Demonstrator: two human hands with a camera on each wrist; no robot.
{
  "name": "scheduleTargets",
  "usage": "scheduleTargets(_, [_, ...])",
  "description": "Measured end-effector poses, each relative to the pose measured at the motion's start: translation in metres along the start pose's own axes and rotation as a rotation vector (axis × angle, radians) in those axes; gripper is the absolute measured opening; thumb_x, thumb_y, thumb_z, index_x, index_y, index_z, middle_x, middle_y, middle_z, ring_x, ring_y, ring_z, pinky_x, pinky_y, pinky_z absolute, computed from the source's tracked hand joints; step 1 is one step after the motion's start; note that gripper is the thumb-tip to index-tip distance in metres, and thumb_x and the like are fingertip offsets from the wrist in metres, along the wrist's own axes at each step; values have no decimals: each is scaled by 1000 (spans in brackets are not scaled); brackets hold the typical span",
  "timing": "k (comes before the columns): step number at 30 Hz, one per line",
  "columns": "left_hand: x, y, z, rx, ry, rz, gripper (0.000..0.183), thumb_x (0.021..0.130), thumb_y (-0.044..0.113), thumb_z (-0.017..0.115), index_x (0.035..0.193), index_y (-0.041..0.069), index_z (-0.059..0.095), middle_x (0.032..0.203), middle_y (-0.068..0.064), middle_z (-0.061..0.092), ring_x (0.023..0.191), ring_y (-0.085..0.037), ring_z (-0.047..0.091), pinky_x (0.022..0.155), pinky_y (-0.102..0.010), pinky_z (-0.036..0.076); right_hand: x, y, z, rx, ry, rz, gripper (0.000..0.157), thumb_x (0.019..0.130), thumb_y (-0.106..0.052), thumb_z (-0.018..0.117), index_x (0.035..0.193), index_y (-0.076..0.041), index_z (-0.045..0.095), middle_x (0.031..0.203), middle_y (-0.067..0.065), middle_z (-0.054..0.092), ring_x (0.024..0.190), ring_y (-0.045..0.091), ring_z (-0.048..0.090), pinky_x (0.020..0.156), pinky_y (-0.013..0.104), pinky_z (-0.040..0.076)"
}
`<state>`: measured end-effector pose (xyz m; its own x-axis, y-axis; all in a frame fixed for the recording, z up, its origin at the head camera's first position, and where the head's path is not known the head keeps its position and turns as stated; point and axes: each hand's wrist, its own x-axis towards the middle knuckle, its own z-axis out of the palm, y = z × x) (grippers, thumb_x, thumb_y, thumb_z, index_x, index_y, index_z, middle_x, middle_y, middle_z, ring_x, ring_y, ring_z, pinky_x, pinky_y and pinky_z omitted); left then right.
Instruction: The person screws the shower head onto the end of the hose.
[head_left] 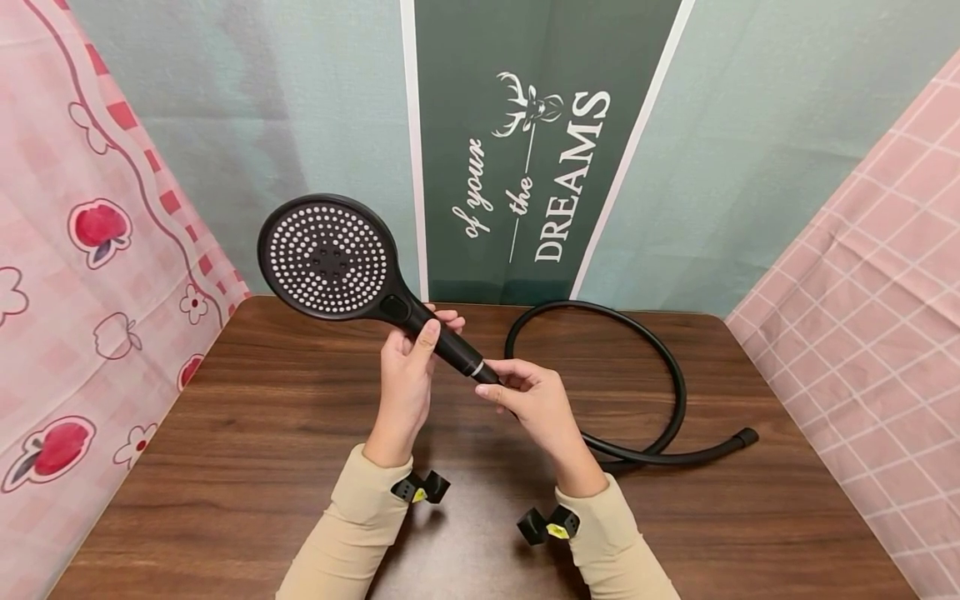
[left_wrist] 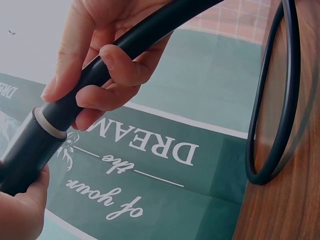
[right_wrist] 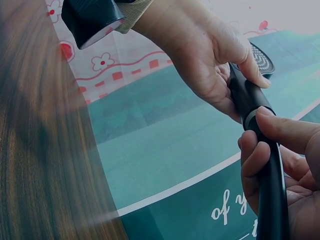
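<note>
A black shower head [head_left: 327, 257] with a round face of white nozzles is held up over the table, tilted with its handle running down to the right. My left hand [head_left: 408, 375] grips the handle, thumb along its front. At the handle's lower end my right hand [head_left: 531, 396] pinches the end fitting of a black shower hose [head_left: 678, 392]. In the left wrist view a pale ring shows between the hose fitting [left_wrist: 60, 112] and the handle [left_wrist: 27, 155]. The right wrist view shows fingers [right_wrist: 256, 155] curled round the fitting just below the handle.
The hose loops across the wooden table [head_left: 262, 467], and its free end [head_left: 746, 437] lies at the right. A green cloth with printed words [head_left: 551, 167] hangs behind. Pink patterned cloths stand at the left [head_left: 67, 250] and right [head_left: 885, 250].
</note>
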<state>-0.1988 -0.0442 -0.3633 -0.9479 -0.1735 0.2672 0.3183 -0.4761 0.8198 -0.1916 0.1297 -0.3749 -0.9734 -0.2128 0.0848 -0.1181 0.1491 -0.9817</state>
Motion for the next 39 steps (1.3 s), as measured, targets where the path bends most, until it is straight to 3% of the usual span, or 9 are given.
scheduleTargets(9, [0, 0, 0, 1, 1, -1, 37, 103, 11, 51, 131, -11, 38, 104, 1, 73, 101, -11, 72, 103, -29, 53, -1, -3, 0, -13, -6, 14, 32, 82, -8, 80, 113, -3, 73, 80, 3, 68, 61, 13, 58, 53, 20, 51])
scheduleTargets(17, [0, 0, 1, -7, 6, 1, 26, 103, 9, 49, 126, -3, 44, 103, 1, 72, 100, -11, 72, 102, -30, 54, 0, -3, 0, -7, -18, -16, 32, 82, -7, 79, 113, 0, 72, 79, 7, 69, 60, 18, 59, 51, 21, 50])
scheduleTargets(29, [1, 1, 1, -6, 5, -2, 31, 103, 9, 49, 129, -6, 42, 103, 1, 72, 101, -11, 72, 103, -30, 54, -1, -4, 0, -12, -26, -7, 32, 83, -9, 79, 114, -1, 73, 78, 5, 68, 58, 18, 59, 48, 21, 45])
scheduleTargets(34, [0, 1, 0, -9, 4, -4, 25, 103, 9, 50, 125, -1, 45, 104, 0, 72, 101, -11, 72, 103, -30, 54, -1, -5, 0, -12, -30, -6, 31, 84, -8, 78, 113, -1, 72, 77, 6, 69, 58, 20, 60, 47, 22, 43])
scheduleTargets(39, [0, 1, 1, -6, 4, -4, 29, 103, 8, 49, 128, -5, 43, 103, 1, 72, 101, -11, 72, 102, -30, 54, -2, -5, 0, -8, -35, -10, 31, 84, -7, 77, 113, 1, 72, 78, 7, 69, 59, 21, 60, 48, 21, 45])
